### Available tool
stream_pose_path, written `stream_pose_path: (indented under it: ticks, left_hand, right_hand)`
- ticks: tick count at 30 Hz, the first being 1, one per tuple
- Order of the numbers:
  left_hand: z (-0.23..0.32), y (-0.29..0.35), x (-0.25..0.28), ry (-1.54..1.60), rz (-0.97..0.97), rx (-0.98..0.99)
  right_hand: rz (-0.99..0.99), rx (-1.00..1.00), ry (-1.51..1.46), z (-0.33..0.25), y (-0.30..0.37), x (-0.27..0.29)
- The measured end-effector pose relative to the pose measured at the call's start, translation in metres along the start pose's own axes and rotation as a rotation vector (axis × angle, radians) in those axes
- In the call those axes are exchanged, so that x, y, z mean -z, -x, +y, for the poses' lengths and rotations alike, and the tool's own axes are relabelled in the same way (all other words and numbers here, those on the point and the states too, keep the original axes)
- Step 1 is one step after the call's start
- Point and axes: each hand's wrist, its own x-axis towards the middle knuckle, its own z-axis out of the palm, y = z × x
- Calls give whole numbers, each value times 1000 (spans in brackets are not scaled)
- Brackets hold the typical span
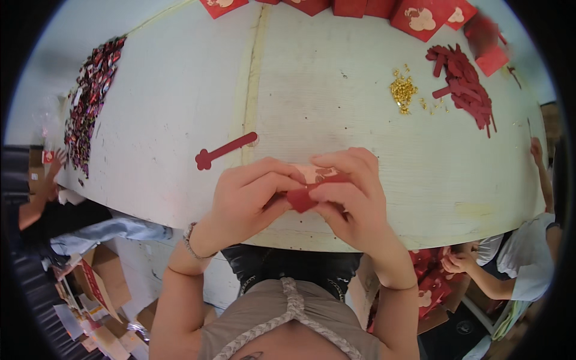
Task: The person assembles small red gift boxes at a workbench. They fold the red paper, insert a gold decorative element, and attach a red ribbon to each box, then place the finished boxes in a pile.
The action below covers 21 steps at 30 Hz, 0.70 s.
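Near the table's front edge, both my hands are closed around a small folded red card box (301,200) with a pale printed pattern. My left hand (239,191) grips its left side, thumb and fingers bent against it. On the other side, my right hand (358,195) pinches the card, its thumb pressing on the near red flap. Fingers cover much of the box, so its full shape is hidden. A dark red strip (231,149) with a flower-shaped end lies flat on the table, just beyond my left hand and apart from it.
Red boxes (414,19) line the far edge of the white table (324,78). Gold fasteners (403,93) and a heap of dark red strips (465,90) lie far right; small wrapped pieces (90,102) spread far left. Other people's hands (461,261) appear at both sides.
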Motion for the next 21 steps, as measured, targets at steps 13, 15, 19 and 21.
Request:
stream_pose_path:
  ticks: [13, 15, 19, 21]
  left_hand:
    - [3, 7, -11, -153, 175, -140]
    - [9, 5, -11, -238, 183, -146]
    - [3, 11, -22, -232, 320, -197]
    - [5, 12, -26, -213, 376, -184]
  right_hand:
    - [68, -313, -437, 1, 14, -14]
    - [98, -294, -378, 0, 13, -16]
    - [165, -281, -265, -8, 16, -18]
    - [188, -268, -178, -11, 16, -17]
